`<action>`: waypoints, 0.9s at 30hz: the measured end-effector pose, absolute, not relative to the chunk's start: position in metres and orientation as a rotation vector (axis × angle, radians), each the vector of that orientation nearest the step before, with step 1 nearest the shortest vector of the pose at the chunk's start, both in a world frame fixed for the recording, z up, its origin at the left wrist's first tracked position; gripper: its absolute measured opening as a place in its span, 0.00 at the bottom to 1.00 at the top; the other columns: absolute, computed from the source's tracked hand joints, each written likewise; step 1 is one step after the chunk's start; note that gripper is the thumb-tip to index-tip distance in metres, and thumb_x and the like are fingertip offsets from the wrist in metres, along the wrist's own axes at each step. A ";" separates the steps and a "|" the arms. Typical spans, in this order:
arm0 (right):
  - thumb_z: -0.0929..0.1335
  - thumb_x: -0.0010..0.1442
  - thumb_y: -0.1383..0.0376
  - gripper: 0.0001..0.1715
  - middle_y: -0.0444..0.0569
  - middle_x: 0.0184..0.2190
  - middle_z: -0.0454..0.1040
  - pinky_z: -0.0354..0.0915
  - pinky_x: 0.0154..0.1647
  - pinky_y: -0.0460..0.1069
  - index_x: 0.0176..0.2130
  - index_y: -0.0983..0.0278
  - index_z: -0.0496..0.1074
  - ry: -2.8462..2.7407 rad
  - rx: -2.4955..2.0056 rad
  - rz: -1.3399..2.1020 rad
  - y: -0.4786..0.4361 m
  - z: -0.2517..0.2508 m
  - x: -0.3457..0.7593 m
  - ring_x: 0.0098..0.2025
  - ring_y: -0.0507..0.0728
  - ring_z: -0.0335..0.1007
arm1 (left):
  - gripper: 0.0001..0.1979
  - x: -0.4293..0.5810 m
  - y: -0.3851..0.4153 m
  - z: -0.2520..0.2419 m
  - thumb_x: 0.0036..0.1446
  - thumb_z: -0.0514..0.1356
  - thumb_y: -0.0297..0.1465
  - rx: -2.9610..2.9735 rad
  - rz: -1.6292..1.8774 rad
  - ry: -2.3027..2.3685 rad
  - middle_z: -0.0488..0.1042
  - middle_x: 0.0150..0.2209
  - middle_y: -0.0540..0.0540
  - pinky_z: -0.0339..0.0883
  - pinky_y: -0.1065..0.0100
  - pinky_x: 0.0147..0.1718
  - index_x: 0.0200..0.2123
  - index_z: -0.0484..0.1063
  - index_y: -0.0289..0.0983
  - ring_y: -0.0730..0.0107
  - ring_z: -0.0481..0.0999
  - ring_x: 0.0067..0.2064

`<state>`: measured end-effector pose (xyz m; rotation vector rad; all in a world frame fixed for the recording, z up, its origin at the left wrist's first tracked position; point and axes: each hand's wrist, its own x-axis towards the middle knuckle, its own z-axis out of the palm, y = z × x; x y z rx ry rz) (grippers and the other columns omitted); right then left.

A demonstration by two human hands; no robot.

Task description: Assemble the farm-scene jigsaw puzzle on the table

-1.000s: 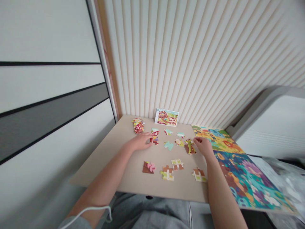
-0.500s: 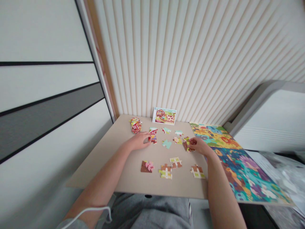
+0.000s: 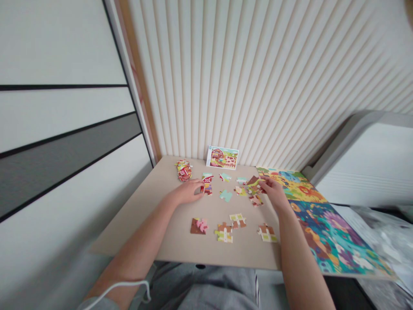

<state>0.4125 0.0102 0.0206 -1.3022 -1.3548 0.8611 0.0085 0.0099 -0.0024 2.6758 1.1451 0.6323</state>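
My left hand (image 3: 188, 191) lies flat on the beige table (image 3: 155, 224), its fingertips touching a red barn puzzle piece (image 3: 207, 184). My right hand (image 3: 272, 190) pinches a brown and green puzzle piece (image 3: 253, 181), lifted a little above the table near another loose piece (image 3: 256, 200). Several more pieces lie scattered between and in front of my hands, among them a pink pig piece (image 3: 199, 225) and a teal piece (image 3: 226, 195). A small stack of pieces (image 3: 183, 169) sits at the back left. A farm picture card (image 3: 222, 157) leans against the wall.
A large finished colourful animal puzzle (image 3: 325, 228) lies along the table's right side, overhanging the front edge. A ribbed wall stands right behind the table. Grey trousers show below the front edge. A white cable runs over my left forearm.
My right hand picked a brown and green piece up off the table and moved it back and slightly right. My left hand stayed on the barn piece.
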 end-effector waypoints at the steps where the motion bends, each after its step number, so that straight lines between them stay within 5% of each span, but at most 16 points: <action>1: 0.74 0.52 0.49 0.34 0.41 0.25 0.70 0.65 0.29 0.47 0.51 0.68 0.73 -1.350 -1.294 0.864 0.011 0.019 0.409 0.26 0.51 0.67 | 0.18 0.008 0.010 -0.002 0.62 0.60 0.35 2.676 0.632 1.147 0.73 0.57 0.43 0.63 0.62 0.60 0.55 0.72 0.41 0.60 0.72 0.58; 5: 0.75 0.52 0.49 0.37 0.42 0.27 0.73 0.64 0.27 0.47 0.54 0.65 0.69 -1.374 -1.273 0.914 0.007 0.013 0.384 0.27 0.53 0.69 | 0.18 0.009 0.009 -0.001 0.62 0.60 0.35 2.673 0.627 1.158 0.73 0.57 0.43 0.63 0.61 0.60 0.55 0.72 0.41 0.59 0.72 0.58; 10: 0.74 0.54 0.48 0.24 0.46 0.29 0.76 0.66 0.30 0.47 0.39 0.64 0.73 -1.551 -1.145 1.005 -0.008 0.019 0.338 0.30 0.54 0.71 | 0.17 0.009 0.010 -0.002 0.62 0.60 0.35 2.673 0.635 1.144 0.74 0.56 0.43 0.64 0.61 0.59 0.54 0.73 0.40 0.59 0.73 0.57; 15: 0.73 0.56 0.48 0.22 0.47 0.31 0.78 0.66 0.33 0.48 0.39 0.63 0.78 -1.770 -1.061 1.106 -0.024 0.023 0.312 0.30 0.54 0.71 | 0.17 0.010 0.011 -0.003 0.61 0.61 0.35 2.665 0.662 1.155 0.74 0.55 0.42 0.64 0.61 0.59 0.53 0.73 0.41 0.59 0.73 0.57; 27: 0.67 0.58 0.45 0.28 0.50 0.30 0.78 0.65 0.29 0.49 0.42 0.66 0.78 -1.536 -1.348 0.695 -0.001 0.015 0.348 0.29 0.56 0.71 | 0.18 0.009 0.011 -0.004 0.62 0.61 0.36 2.674 0.658 1.143 0.73 0.56 0.41 0.64 0.60 0.60 0.54 0.73 0.41 0.58 0.73 0.57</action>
